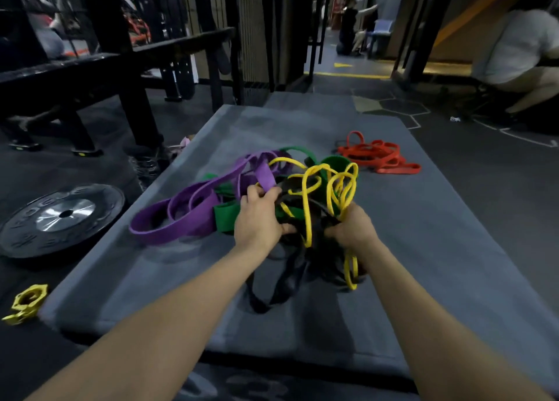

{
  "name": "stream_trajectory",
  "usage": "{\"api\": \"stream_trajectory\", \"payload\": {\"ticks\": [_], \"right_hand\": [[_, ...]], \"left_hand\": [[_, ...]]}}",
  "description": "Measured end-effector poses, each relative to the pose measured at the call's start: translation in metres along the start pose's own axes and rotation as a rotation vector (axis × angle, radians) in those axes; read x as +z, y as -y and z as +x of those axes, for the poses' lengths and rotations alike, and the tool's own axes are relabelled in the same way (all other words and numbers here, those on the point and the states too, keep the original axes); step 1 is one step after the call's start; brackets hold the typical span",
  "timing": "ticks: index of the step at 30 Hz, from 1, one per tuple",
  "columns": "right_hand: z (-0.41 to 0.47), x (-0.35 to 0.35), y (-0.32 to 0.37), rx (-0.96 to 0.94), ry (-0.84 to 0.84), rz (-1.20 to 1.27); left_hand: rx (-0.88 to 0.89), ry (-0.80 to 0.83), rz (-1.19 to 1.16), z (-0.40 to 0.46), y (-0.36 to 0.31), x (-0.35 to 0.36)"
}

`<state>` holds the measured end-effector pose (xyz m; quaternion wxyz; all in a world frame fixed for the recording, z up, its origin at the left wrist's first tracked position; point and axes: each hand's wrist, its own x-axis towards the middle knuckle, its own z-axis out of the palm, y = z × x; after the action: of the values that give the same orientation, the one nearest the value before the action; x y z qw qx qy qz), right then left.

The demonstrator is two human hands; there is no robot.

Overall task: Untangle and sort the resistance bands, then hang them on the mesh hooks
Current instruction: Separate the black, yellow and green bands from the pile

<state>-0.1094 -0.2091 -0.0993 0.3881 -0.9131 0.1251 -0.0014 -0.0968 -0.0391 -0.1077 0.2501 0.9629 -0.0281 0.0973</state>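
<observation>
A tangle of resistance bands lies on the grey mat (423, 249): wide purple bands (181, 216) to the left, green bands (225, 217) in the middle, thin yellow bands (308, 195) on top and black bands (284, 282) trailing toward me. My left hand (260, 219) grips black bands at the centre of the pile. My right hand (352, 228) holds black and yellow strands just to the right. A separate heap of red bands (381, 157) sits apart at the far right of the mat.
A black weight plate (60, 216) lies on the floor left of the mat, with a yellow barbell collar (25, 304) nearer me. A dark rack and bench (121, 67) stand at the back left. A seated person (520, 52) is at the far right.
</observation>
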Motion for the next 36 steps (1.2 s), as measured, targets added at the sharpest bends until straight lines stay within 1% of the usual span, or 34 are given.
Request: {"api": "stream_trajectory", "payload": {"ticks": [3,5,8,10,11,12,13,15,17,19,22,24,25,26,28,29,30,31,33,34,36], "right_hand": [[-0.002,-0.012,-0.001,-0.011,0.098,0.217],[-0.006,-0.019,0.002,-0.027,0.084,0.337],[-0.015,-0.031,0.005,-0.081,-0.138,0.298],[-0.022,-0.041,0.007,-0.109,-0.248,0.353],[-0.027,-0.047,0.008,-0.133,-0.287,0.392],[-0.031,-0.053,0.009,-0.154,-0.329,0.419],[-0.036,-0.060,0.011,-0.177,-0.370,0.425],[-0.049,-0.072,0.014,-0.229,-0.432,0.413],[-0.064,-0.080,0.016,-0.275,-0.426,0.442],[-0.078,-0.079,0.015,-0.315,-0.294,0.527],[-0.095,-0.080,0.012,-0.352,-0.084,0.572],[-0.102,-0.086,0.009,-0.340,-0.024,0.585],[-0.104,-0.089,0.006,-0.318,-0.031,0.558],[-0.102,-0.092,-0.001,-0.283,-0.078,0.457],[-0.093,-0.098,-0.023,-0.179,-0.237,0.083],[-0.090,-0.100,-0.034,-0.135,-0.297,-0.082],[-0.088,-0.102,-0.042,-0.114,-0.336,-0.179],[-0.087,-0.103,-0.049,-0.092,-0.356,-0.205],[-0.083,-0.105,-0.055,-0.028,-0.405,-0.167],[-0.079,-0.105,-0.055,-0.002,-0.439,-0.096],[-0.075,-0.106,-0.050,0.028,-0.478,0.168]], "left_hand": [[0.026,0.050,0.097,-0.008,0.008,0.000],[0.047,0.132,0.124,-0.015,0.014,-0.007],[0.040,0.361,0.045,-0.021,0.012,-0.033],[0.063,0.515,0.050,-0.029,0.003,-0.050],[0.078,0.553,0.079,-0.034,-0.003,-0.057],[0.084,0.550,0.111,-0.038,-0.007,-0.063],[0.090,0.504,0.135,-0.042,-0.013,-0.067],[0.134,0.353,0.123,-0.046,-0.025,-0.074],[0.181,0.211,-0.050,-0.048,-0.038,-0.074],[0.222,0.157,-0.226,-0.047,-0.050,-0.065],[0.230,0.251,-0.362,-0.047,-0.067,-0.045],[0.225,0.278,-0.439,-0.048,-0.075,-0.033],[0.209,0.255,-0.460,-0.049,-0.078,-0.031],[0.177,0.225,-0.518,-0.047,-0.080,-0.032],[0.079,0.147,-0.671,-0.044,-0.080,-0.040],[0.039,0.100,-0.721,-0.041,-0.077,-0.044],[0.017,0.071,-0.729,-0.038,-0.073,-0.048],[0.008,0.079,-0.720,-0.039,-0.070,-0.054],[0.023,0.129,-0.698,-0.042,-0.064,-0.057],[0.038,0.137,-0.692,-0.044,-0.063,-0.058],[0.048,0.151,-0.726,-0.046,-0.062,-0.058]]}}
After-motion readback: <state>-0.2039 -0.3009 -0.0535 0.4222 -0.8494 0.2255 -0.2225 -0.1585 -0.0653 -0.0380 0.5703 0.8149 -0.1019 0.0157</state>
